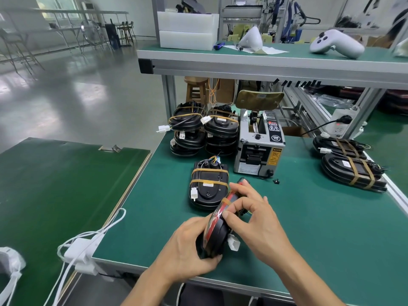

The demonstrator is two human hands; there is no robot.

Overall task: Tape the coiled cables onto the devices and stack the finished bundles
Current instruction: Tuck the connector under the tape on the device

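The left hand wraps its fingers around the low end of a black device and holds it up on its edge, just above the green table. The right hand sits on the other side of the device, with its thumb and fingers curled on the top edge, pressing a strip of brown tape there. A white plug hangs out under the right hand.

Just past the hands, a finished bundle lies flat with two tape bands across it. Beyond that bundle and a bit to the right stands a grey tape machine. Left of the machine, farther from the hands, are two stacks of finished bundles. Far off to the right of the right hand lie two more taped bundles.
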